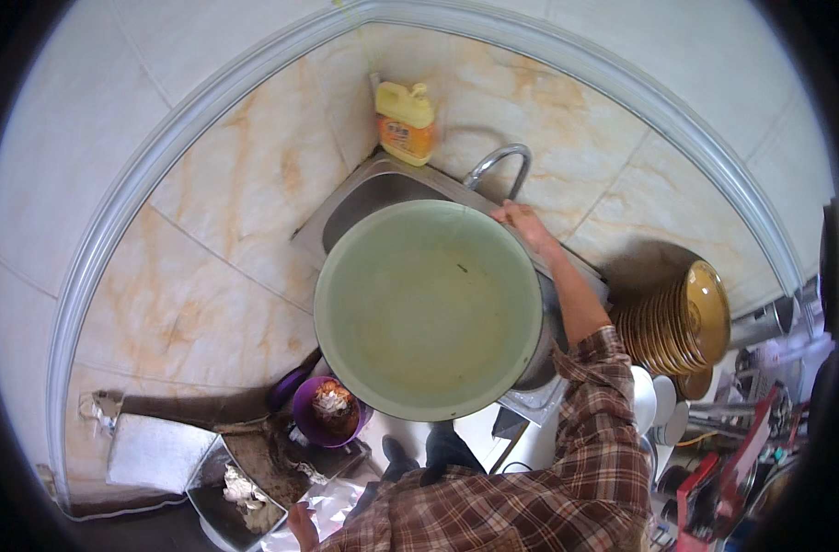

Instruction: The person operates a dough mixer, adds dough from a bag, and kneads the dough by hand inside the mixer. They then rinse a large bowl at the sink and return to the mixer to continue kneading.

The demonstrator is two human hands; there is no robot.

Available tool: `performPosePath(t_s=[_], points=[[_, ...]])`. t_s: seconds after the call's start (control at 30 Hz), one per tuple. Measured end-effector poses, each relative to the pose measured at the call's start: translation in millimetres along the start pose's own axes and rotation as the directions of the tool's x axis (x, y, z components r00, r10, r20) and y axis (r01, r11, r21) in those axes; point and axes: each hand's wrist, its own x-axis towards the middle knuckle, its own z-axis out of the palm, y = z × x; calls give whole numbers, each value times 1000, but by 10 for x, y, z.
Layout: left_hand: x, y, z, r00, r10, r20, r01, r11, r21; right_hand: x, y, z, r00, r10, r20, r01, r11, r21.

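Observation:
A large pale green basin (426,324) sits over the stainless steel sink (364,200), with a small dark scrap and a few specks on its inside. Just past the basin's far right rim is my right hand (523,224), at the base of the curved chrome faucet (502,162). Its fingertips are bent, and what they press or hold is hard to see. My left hand (302,526) hangs low at my side, near a crumpled silvery plastic sheet (333,500). Only part of it shows, so its grip cannot be made out.
A yellow detergent jug (406,127) stands in the wall corner. Right of the sink are stacked brown plates (668,321) and white dishes (644,400). At lower left are a purple bucket (326,421) with scraps and a metal bin (237,497) holding whitish matter.

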Motion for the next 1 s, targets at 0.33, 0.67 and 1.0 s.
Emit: performPosePath(t_s=[0.33, 0.67, 1.0], points=[[516, -371, 105, 985, -105, 135, 115, 991, -75, -1435, -519, 481, 639, -343, -689, 119, 929, -351], [1302, -58, 357, 528, 693, 491, -823, 561, 93, -4861, -110, 7, 293, -281, -914, -852, 356, -383], [1320, 846, 622, 816, 259, 517, -248, 964, -93, -5181, 569, -99, 275, 139, -951, -856, 486, -176]])
